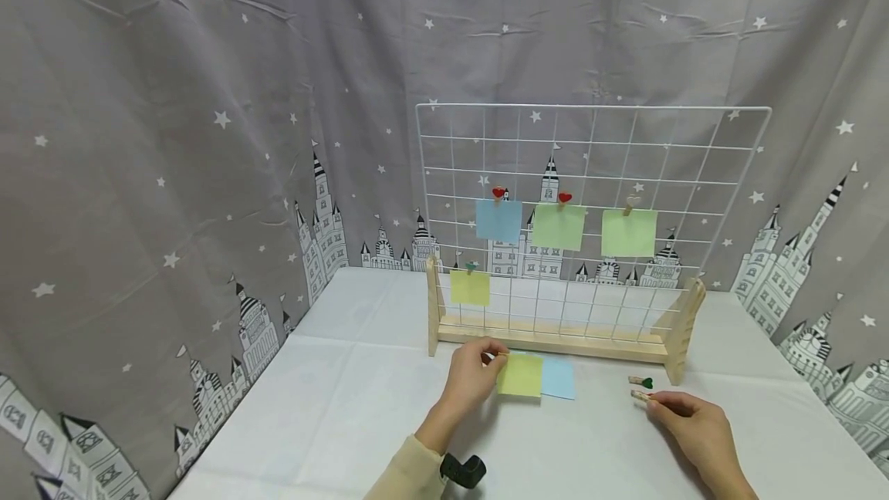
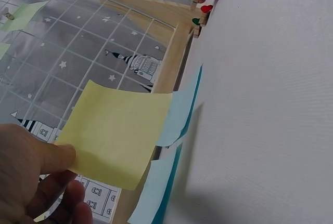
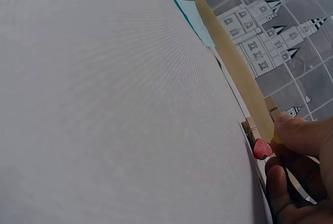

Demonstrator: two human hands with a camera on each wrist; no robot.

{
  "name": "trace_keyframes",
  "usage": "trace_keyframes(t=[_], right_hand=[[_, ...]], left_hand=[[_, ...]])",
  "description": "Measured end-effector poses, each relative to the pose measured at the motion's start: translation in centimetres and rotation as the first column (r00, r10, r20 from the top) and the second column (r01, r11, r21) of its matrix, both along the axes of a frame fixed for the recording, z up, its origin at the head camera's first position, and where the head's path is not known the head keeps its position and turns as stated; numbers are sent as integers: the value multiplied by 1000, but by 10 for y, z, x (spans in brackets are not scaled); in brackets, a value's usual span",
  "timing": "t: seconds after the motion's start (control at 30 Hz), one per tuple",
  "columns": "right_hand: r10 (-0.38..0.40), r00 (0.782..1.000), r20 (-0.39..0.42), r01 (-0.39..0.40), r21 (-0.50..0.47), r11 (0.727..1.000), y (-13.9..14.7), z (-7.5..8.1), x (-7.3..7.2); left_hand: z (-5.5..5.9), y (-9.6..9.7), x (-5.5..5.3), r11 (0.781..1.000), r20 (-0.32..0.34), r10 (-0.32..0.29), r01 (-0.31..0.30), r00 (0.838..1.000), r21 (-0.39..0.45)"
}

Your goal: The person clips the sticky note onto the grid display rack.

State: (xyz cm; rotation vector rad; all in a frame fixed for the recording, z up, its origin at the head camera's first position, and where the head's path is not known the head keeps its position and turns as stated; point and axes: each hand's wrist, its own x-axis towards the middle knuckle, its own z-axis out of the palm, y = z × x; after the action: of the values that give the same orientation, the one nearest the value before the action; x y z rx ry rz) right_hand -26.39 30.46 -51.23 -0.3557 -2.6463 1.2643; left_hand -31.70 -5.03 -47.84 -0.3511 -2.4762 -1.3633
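Note:
My left hand (image 1: 474, 373) pinches a yellow sticky note (image 2: 117, 133) by one edge, between thumb and fingers. Behind that note, blue sticky notes (image 1: 559, 379) lie on the table in front of the rack; the left wrist view shows two. Over at the right, my right hand (image 1: 698, 430) pinches a small wooden clothespin (image 3: 270, 107) with a bit of yellow at its grip end, partly hidden by the thumb. Close beside those fingers are a clothespin with a red heart (image 3: 262, 148) and one with a green heart (image 1: 646, 383).
A white wire grid rack (image 1: 514, 315) on a wooden stand (image 1: 556, 338) stands across the table's back. Clipped to it are a blue note (image 1: 498, 221), two green notes (image 1: 559, 228) and a yellow note (image 1: 470, 288). Behind hangs a grey curtain (image 1: 361, 60).

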Motion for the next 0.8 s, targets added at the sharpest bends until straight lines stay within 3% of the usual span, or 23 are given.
trace_keyframes(t=[0.4,0.8], right_hand=[[21,1000,17,-20,-70,997,-4,4,-3],[140,990,-19,-141,-70,988,-14,21,-11]], left_hand=[[9,0,-4,1000,22,9,-10,1000,18],[14,-1,-11,999,9,3,-4,1000,38]])
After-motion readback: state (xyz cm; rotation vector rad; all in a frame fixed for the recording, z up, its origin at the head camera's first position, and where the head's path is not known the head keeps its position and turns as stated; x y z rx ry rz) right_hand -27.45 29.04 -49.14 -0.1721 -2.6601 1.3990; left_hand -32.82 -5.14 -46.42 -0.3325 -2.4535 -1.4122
